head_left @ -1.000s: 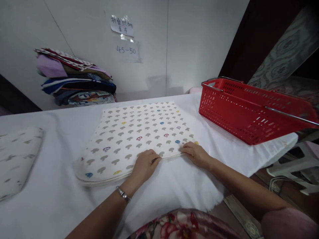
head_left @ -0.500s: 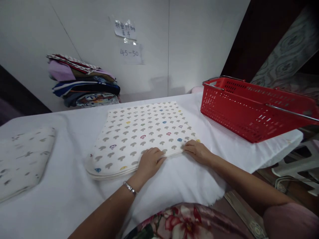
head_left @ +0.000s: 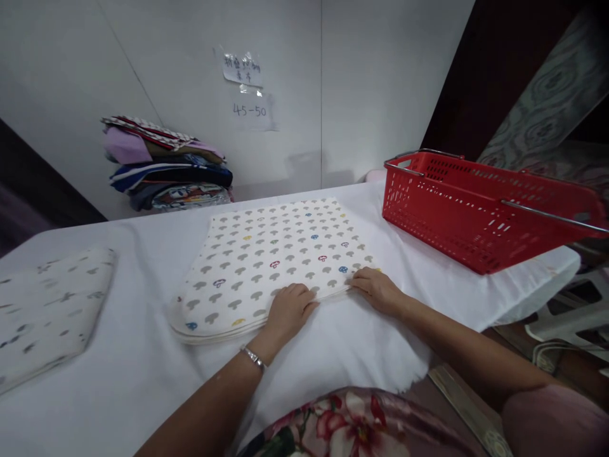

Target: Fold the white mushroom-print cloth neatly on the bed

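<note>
Left hand (head_left: 288, 309) and right hand (head_left: 378, 290) on the near edge of a folded mushroom-print cloth (head_left: 280, 254).
Left of the mushroom-print cloth, well apart, a second folded cloth (head_left: 52, 304) with a sparse dark print lies on the white-covered table (head_left: 143, 374); behind and left of it rises a pile of fabrics (head_left: 166, 168), a clear plastic sheen on its lowest layer. The mushroom-print cloth lies flat on the table, in layers. At its near edge the left hand rests bent fingers on top, thumb by the rim; at its near right corner the right hand rests curled fingers. Whether either grip pinches the layers, I cannot tell. Right of the cloth stands a red slotted basket (head_left: 442, 216) with metal handles; its wall hides the bottom, so its contents cannot be told.
</note>
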### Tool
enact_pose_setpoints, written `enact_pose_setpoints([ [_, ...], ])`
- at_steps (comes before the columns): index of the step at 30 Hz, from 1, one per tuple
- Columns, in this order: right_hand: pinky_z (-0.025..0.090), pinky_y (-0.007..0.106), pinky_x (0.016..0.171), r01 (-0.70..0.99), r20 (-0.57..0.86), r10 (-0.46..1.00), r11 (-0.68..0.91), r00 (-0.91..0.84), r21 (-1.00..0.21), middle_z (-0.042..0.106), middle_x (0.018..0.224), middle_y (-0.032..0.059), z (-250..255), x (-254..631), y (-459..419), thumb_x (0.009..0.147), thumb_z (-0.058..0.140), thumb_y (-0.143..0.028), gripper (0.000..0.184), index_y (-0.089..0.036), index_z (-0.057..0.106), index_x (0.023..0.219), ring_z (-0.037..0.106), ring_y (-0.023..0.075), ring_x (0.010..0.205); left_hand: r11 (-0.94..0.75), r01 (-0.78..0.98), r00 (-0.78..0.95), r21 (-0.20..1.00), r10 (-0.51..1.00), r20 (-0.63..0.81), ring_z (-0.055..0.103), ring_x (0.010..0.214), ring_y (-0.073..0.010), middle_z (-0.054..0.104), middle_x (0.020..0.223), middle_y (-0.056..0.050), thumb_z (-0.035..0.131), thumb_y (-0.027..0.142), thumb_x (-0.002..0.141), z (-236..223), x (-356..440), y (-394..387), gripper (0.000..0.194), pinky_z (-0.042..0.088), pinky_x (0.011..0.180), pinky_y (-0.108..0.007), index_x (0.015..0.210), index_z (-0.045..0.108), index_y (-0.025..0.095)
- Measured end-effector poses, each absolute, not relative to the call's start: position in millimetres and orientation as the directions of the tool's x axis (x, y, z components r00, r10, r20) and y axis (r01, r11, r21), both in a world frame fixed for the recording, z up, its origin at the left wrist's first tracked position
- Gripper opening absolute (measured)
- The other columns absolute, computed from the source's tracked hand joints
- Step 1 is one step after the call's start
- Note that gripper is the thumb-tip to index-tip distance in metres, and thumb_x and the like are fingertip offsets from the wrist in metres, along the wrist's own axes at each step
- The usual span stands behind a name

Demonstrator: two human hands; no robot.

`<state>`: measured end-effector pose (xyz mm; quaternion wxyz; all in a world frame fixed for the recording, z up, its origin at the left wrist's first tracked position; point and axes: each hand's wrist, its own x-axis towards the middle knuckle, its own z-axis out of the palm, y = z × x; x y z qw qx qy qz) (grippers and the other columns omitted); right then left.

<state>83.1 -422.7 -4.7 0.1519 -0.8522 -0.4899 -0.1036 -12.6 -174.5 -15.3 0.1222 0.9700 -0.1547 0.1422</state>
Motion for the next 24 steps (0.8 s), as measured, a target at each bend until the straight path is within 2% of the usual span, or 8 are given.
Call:
enact_pose_setpoints([
  [7, 0.042, 0.030, 0.072, 0.891, 0.288, 0.843, -0.431, 0.454, -0.144, 0.063, 0.092, 0.0083, -2, 84, -424, 0.092, 0.040, -0.026, 0.026, -0.019, 0.065, 0.095, 0.055, 0.0191, 0.086, -0.932, -0.337, 0.900, 0.137, -0.276, 0.337, 0.050, 0.079, -0.0166, 0.059, 0.084, -0.004, 0.039, 0.027, 0.091, -15, -9, -176, 0.024, 0.037, 0.069, -0.031, 0.088, 0.062, 0.019],
  [12, 0.038, 0.032, 0.071, 0.859, 0.377, 0.787, -0.510, 0.488, -0.048, 0.062, 0.093, 0.0081, -3, 88, -421, 0.092, 0.040, -0.021, 0.026, -0.019, 0.065, 0.097, 0.053, 0.0199, 0.084, -0.945, -0.327, 0.877, -0.014, -0.309, 0.367, 0.048, 0.079, -0.0179, 0.058, 0.082, -0.006, 0.038, 0.018, 0.091, -11, -4, -173, 0.024, 0.034, 0.069, -0.032, 0.082, 0.060, 0.017],
  [16, 0.035, 0.032, 0.071, 0.898, 0.320, 0.854, -0.440, 0.410, 0.023, 0.062, 0.096, 0.0086, -11, 87, -419, 0.092, 0.040, -0.019, 0.024, -0.018, 0.063, 0.100, 0.051, 0.0198, 0.086, -0.915, -0.382, 0.859, -0.132, -0.404, 0.316, 0.047, 0.077, -0.0183, 0.056, 0.079, -0.006, 0.037, 0.011, 0.089, -17, -6, -173, 0.024, 0.033, 0.066, -0.032, 0.079, 0.058, 0.016],
  [19, 0.035, 0.032, 0.071, 0.914, 0.304, 0.874, -0.406, 0.378, 0.029, 0.062, 0.100, 0.0094, -16, 86, -421, 0.093, 0.038, -0.019, 0.026, -0.016, 0.061, 0.104, 0.050, 0.0197, 0.087, -0.916, -0.379, 0.863, -0.134, -0.402, 0.307, 0.047, 0.078, -0.0186, 0.055, 0.080, -0.006, 0.037, 0.011, 0.089, -21, -9, -174, 0.023, 0.032, 0.066, -0.031, 0.080, 0.058, 0.016],
  [24, 0.036, 0.032, 0.071, 0.920, 0.294, 0.886, -0.389, 0.360, 0.045, 0.062, 0.095, 0.0104, -18, 85, -426, 0.093, 0.035, -0.019, 0.029, -0.015, 0.062, 0.102, 0.050, 0.0194, 0.084, -0.914, -0.390, 0.861, -0.116, -0.406, 0.306, 0.047, 0.079, -0.0189, 0.056, 0.082, -0.006, 0.035, 0.012, 0.090, -22, -10, -175, 0.025, 0.033, 0.067, -0.032, 0.082, 0.058, 0.016],
])
